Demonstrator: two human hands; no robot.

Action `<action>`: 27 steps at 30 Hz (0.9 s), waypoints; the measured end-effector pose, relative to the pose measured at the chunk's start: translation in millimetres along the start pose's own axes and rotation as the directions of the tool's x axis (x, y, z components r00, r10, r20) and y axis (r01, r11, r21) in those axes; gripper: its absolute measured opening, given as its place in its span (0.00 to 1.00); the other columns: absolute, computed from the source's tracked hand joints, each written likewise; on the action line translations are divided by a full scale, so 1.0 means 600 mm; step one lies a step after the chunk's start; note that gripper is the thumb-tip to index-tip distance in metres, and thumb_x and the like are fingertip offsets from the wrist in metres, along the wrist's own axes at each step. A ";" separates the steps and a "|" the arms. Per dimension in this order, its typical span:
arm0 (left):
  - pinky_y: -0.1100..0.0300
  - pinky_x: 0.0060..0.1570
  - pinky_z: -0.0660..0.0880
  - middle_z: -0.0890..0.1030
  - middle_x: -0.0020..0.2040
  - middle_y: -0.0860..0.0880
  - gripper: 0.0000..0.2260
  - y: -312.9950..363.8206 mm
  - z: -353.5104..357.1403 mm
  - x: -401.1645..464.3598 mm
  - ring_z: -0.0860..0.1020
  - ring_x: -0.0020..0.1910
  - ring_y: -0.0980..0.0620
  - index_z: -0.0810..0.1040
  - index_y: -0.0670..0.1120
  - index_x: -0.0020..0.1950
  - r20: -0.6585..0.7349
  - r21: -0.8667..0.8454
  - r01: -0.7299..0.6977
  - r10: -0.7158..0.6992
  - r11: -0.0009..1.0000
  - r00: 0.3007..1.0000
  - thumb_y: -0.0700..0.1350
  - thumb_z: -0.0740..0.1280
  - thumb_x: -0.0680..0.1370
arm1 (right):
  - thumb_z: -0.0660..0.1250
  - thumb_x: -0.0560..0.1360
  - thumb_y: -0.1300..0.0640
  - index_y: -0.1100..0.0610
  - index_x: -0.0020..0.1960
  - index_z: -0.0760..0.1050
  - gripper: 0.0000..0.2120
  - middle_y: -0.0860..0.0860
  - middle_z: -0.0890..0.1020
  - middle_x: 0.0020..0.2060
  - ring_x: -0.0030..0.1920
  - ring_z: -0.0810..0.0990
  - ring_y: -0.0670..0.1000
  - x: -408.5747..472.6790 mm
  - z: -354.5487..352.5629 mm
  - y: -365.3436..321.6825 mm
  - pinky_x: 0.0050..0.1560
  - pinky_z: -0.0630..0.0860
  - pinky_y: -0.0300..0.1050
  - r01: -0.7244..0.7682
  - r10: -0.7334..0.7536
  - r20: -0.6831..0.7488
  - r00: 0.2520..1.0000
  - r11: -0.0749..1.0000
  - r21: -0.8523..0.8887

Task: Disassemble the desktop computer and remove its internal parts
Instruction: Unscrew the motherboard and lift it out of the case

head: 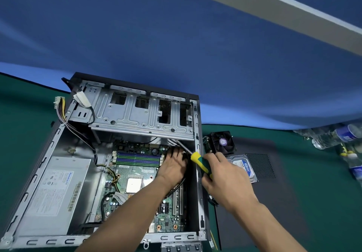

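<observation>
Right hand (225, 175) is curled tight around the yellow and green handle of a screwdriver (201, 164). It sits just outside the right wall of the open computer case (197, 134). The metal shaft of the screwdriver slants over that wall and down into the case, toward the far right corner of the motherboard (137, 173).

Left hand (174, 165) is inside the case. It lies on that same far right part of the motherboard, right next to the screwdriver tip. Its fingers bend down around some black wires (181, 183) there, but you cannot tell if it is really pinching them.

Long memory slots (137, 158) lie on the motherboard just left of the left hand. A silver power supply (56, 195) sits in the left side of the case, well apart from both hands. A metal drive cage (141, 112) fills the far end of the case.

Outside the case, on the green counter (313, 173), a small black fan (222, 142) rests just past the right hand. A hard drive (245, 168) lies on a flat black panel (274, 193), partly hidden under the right hand. Plastic bottles (337, 136) lie far off to the right of the case.
</observation>
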State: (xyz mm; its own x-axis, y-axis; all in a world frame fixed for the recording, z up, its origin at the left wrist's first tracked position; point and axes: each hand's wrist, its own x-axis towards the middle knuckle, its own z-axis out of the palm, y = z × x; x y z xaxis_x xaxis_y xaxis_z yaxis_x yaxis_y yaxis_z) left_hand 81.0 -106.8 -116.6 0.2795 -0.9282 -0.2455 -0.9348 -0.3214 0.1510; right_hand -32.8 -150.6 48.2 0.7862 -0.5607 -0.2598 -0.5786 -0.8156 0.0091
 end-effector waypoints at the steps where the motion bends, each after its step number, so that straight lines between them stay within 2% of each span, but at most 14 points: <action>1: 0.50 0.65 0.61 0.68 0.64 0.39 0.14 0.000 0.001 -0.001 0.66 0.62 0.41 0.68 0.38 0.63 -0.003 -0.024 0.022 -0.022 0.999 1.000 0.36 0.52 0.79 | 0.58 0.76 0.48 0.49 0.63 0.65 0.16 0.47 0.71 0.54 0.49 0.78 0.54 0.000 0.003 -0.002 0.37 0.63 0.45 0.011 -0.011 0.013 1.000 1.000 0.003; 3: 0.53 0.62 0.65 0.71 0.60 0.40 0.12 0.001 0.002 -0.001 0.69 0.58 0.44 0.70 0.40 0.61 0.012 -0.046 0.059 -0.059 0.997 0.998 0.35 0.53 0.79 | 0.57 0.76 0.48 0.49 0.62 0.66 0.15 0.47 0.71 0.54 0.52 0.76 0.53 -0.001 0.010 -0.006 0.38 0.62 0.45 0.036 -0.036 0.021 0.999 0.999 0.010; 6: 0.51 0.63 0.65 0.72 0.59 0.41 0.10 0.001 0.005 0.000 0.69 0.57 0.44 0.71 0.40 0.57 0.027 -0.014 0.043 -0.043 0.999 0.999 0.35 0.54 0.79 | 0.56 0.76 0.48 0.49 0.60 0.66 0.14 0.47 0.70 0.52 0.52 0.75 0.52 -0.002 0.018 -0.010 0.38 0.62 0.44 0.037 -0.036 -0.011 0.999 0.999 0.032; 11: 0.49 0.66 0.63 0.69 0.64 0.37 0.10 -0.005 0.006 -0.004 0.67 0.62 0.42 0.71 0.39 0.59 0.035 0.049 -0.008 0.006 0.999 0.999 0.35 0.55 0.79 | 0.57 0.77 0.48 0.49 0.60 0.66 0.13 0.47 0.70 0.51 0.50 0.75 0.52 0.002 0.022 -0.009 0.37 0.61 0.43 0.020 -0.016 -0.050 0.999 0.997 0.077; 14: 0.51 0.62 0.65 0.71 0.59 0.40 0.08 -0.006 0.000 -0.003 0.68 0.57 0.44 0.72 0.40 0.54 0.047 0.051 -0.022 0.020 0.998 0.999 0.37 0.55 0.78 | 0.57 0.76 0.48 0.49 0.60 0.65 0.13 0.46 0.70 0.51 0.49 0.74 0.51 0.004 0.027 -0.008 0.37 0.60 0.43 -0.005 0.011 -0.051 0.999 0.994 0.105; 17: 0.51 0.59 0.65 0.71 0.58 0.40 0.09 -0.007 -0.002 0.001 0.68 0.56 0.43 0.71 0.40 0.56 0.024 0.030 -0.046 0.045 0.999 0.999 0.36 0.55 0.78 | 0.57 0.75 0.49 0.50 0.58 0.63 0.12 0.47 0.73 0.52 0.50 0.74 0.52 0.005 0.034 -0.009 0.39 0.61 0.44 -0.055 0.060 -0.027 0.998 0.986 0.157; 21: 0.50 0.57 0.66 0.71 0.56 0.39 0.09 -0.010 0.003 -0.001 0.69 0.54 0.43 0.71 0.39 0.54 -0.016 -0.004 -0.049 0.048 0.999 0.999 0.32 0.57 0.76 | 0.58 0.74 0.50 0.49 0.48 0.59 0.08 0.47 0.74 0.43 0.40 0.70 0.52 0.008 0.038 -0.014 0.38 0.62 0.46 -0.138 0.146 -0.009 0.989 0.956 0.259; 27: 0.52 0.52 0.68 0.73 0.53 0.39 0.09 -0.011 0.009 0.005 0.70 0.50 0.43 0.72 0.38 0.52 -0.045 -0.007 -0.021 0.021 1.000 0.999 0.30 0.58 0.74 | 0.59 0.73 0.49 0.48 0.47 0.59 0.09 0.44 0.70 0.36 0.35 0.69 0.51 0.009 0.041 -0.009 0.37 0.61 0.47 -0.178 0.182 0.017 0.983 0.933 0.311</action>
State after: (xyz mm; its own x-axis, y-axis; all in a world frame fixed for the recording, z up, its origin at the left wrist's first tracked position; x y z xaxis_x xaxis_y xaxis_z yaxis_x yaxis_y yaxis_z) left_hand 86.7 -106.8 -123.3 0.2694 -0.9424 -0.1985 -0.9390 -0.3028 0.1629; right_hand -30.8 -145.6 22.8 0.6642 -0.6971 -0.2700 -0.7476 -0.6170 -0.2459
